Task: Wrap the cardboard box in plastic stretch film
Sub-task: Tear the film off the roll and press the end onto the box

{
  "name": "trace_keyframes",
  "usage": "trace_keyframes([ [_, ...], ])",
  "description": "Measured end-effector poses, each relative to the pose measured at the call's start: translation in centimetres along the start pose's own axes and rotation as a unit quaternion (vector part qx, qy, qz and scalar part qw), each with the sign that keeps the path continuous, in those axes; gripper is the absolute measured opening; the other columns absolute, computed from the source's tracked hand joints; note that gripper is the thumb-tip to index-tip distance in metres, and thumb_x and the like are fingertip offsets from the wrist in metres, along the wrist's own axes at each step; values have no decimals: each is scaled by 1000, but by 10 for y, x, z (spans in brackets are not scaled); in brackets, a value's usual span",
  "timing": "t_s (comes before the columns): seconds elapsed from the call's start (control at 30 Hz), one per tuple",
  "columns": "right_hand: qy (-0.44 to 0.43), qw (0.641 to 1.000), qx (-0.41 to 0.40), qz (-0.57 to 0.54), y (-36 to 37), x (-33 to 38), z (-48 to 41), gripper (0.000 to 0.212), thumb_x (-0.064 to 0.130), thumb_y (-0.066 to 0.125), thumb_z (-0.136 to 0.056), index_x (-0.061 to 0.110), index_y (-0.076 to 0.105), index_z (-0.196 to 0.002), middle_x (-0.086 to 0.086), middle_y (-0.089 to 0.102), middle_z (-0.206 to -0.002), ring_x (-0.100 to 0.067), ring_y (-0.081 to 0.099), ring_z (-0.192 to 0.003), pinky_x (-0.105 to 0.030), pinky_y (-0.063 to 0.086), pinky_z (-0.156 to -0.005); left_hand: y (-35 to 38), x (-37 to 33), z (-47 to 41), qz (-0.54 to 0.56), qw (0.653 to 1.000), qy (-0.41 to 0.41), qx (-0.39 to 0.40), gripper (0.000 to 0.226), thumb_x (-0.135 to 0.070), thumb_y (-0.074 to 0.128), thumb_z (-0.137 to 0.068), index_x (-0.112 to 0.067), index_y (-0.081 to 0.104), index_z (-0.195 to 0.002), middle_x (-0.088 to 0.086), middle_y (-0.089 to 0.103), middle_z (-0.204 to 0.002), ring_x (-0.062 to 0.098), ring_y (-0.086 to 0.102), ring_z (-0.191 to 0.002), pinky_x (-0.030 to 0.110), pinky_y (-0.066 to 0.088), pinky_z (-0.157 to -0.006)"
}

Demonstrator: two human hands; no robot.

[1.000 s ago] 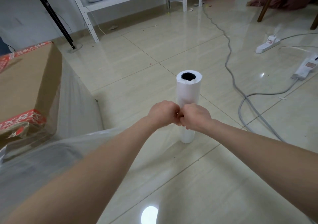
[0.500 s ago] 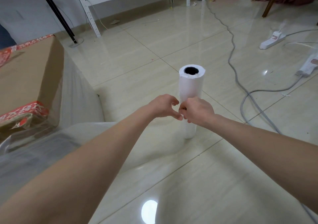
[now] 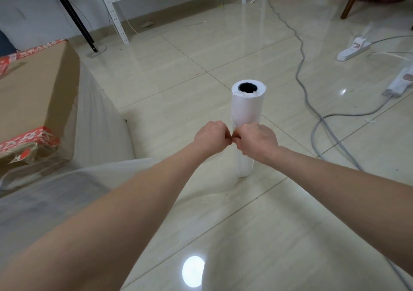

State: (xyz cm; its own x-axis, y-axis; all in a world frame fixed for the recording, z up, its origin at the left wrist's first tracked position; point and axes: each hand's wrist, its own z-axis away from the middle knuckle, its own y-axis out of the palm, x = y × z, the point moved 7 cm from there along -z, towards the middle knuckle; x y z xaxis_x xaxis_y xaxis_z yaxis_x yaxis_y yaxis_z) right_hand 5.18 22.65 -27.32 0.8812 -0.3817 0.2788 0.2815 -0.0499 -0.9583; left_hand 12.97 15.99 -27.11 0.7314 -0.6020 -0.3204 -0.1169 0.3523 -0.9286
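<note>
Pinching film (image 3: 98, 121) beside the upright roll (image 3: 248, 109) on the floor (image 3: 290, 212) with left hand (image 3: 211, 139) and right hand (image 3: 257, 143), both grips curled, touching. At far left, box (image 3: 33, 94), film-covered; red tape (image 3: 26, 140), white writing unreadable.

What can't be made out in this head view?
Head view only:
- Left hand and right hand: the fingertips curl away behind the backs of the hands, so what they pinch is hidden.
- Roll: both hands cover its middle.
- Film: it is clear, so where it leaves the roll is unreadable.
- Box: cut off by the left edge.
- Power strip: cut off by the right edge.
</note>
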Motion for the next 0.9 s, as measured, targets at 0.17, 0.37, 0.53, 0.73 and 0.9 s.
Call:
trace_keyframes([
  [0.17, -27, 999, -13, 43, 2, 4, 0, 30, 24, 39, -97, 24, 68, -93, 2, 54, -71, -24, 55, -70, -25, 31, -48, -1, 5, 0, 4, 1000, 5, -12, 17, -27, 62, -87, -18, 65, -72, 3, 63, -79, 21, 56, -72, 26, 37, -55],
  [0.37, -2, 998, -26, 57, 1, -1, 0, 29, 26, 40, -97, 23, 59, -75, 3, 45, -66, -24, 51, -68, -25, 24, -46, -1, 4, 4, 18, 997, 78, -8, 15, -18, 59, -87, -16, 74, -90, 2, 70, -89, 18, 60, -83, 32, 50, -70],
  [0.53, 3, 998, -16, 64, 4, 2, 1, 25, 23, 40, -95, 21, 53, -73, 3, 49, -72, -24, 52, -71, -27, 34, -56, -5, 9, 10, 82, 989, 123, 17, 12, -12, 64, -85, -15, 75, -88, -4, 71, -88, 6, 57, -77, 12, 40, -65],
  [0.73, 6, 997, -24, 74, 4, -4, -4, 22, 19, 40, -94, 21, 58, -81, 0, 58, -84, -25, 54, -74, -28, 37, -58, -9, 21, 15, 138, 984, 106, 50, 11, -17, 65, -86, -24, 72, -79, -18, 60, -64, -4, 53, -59, 12, 41, -61],
  [0.9, -44, 998, -39, 15, 10, -14, 8, 24, 28, 43, -95, 29, 66, -101, 5, 68, -99, -23, 61, -86, -28, 39, -63, -12, 62, 7, 61, 997, -15, -34, 9, -23, 60, -86, -17, 68, -84, -2, 67, -83, 16, 59, -78, 30, 49, -71],
])
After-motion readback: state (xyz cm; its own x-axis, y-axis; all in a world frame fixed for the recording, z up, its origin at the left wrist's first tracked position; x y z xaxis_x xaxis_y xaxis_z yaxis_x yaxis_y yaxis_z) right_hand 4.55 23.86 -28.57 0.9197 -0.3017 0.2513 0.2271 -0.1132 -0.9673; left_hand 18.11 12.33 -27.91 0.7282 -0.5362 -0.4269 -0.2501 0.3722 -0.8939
